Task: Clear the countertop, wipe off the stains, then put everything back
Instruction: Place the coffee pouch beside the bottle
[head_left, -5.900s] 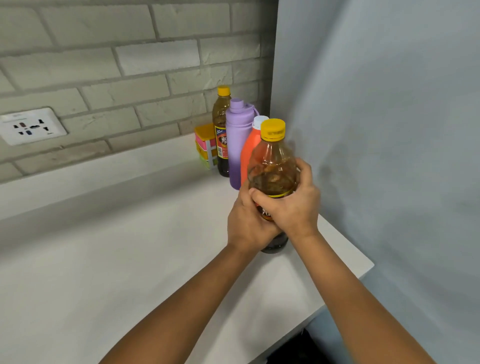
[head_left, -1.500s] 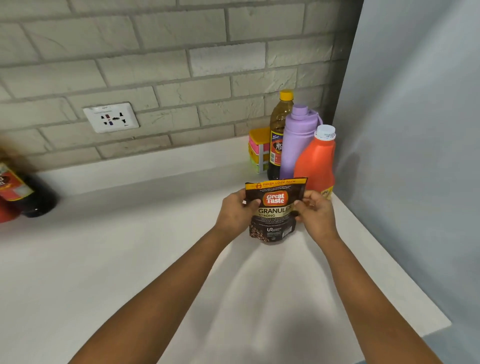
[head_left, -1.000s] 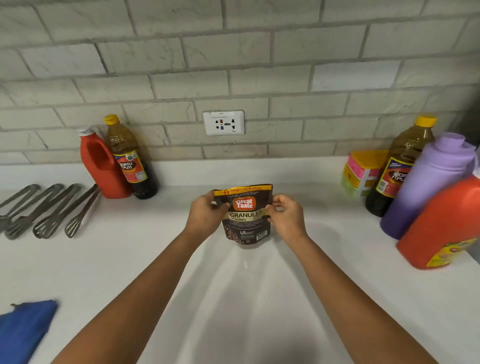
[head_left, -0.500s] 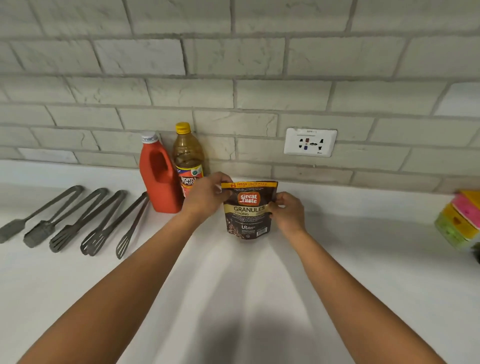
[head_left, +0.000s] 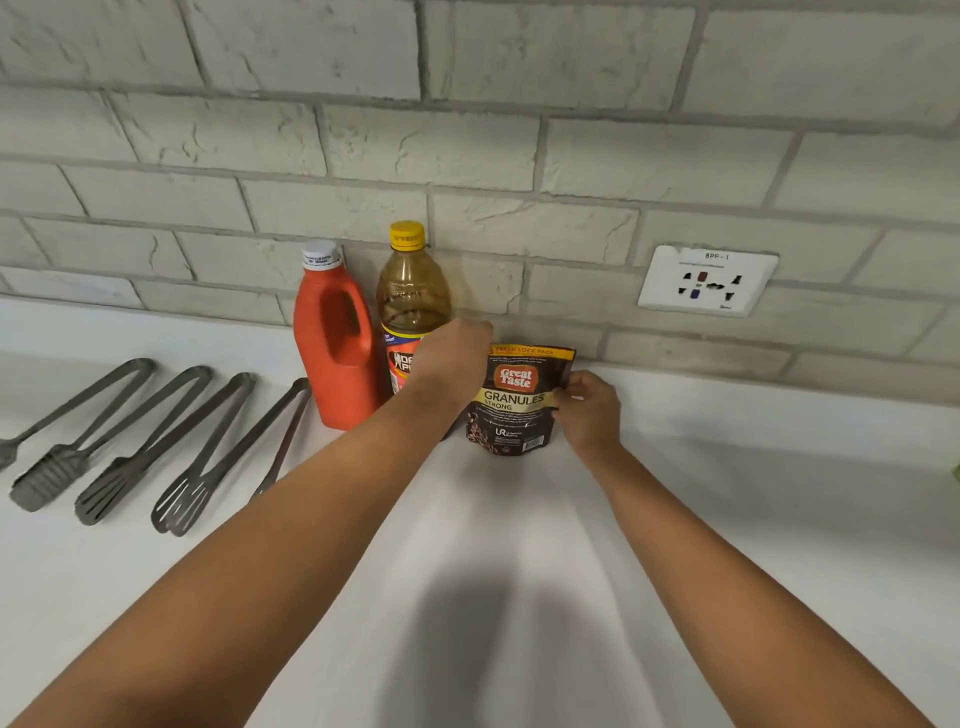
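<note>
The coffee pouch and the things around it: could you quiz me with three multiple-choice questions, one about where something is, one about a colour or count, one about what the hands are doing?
1. Where does the coffee pouch stand?
A. Right of the brown bottle
B. Left of the red jug
C. On top of the tongs

2. What colour is the brown bottle's cap?
A. White
B. Yellow
C. Purple

3. How is the pouch held?
A. Left hand only
B. Lying untouched
C. Both hands, right hand pinching its edge

Answers: 1 A, the pouch is just right of the bottle near the wall. 2 B, the cap is plainly yellow. 3 C, one hand is at each side of the pouch.
</note>
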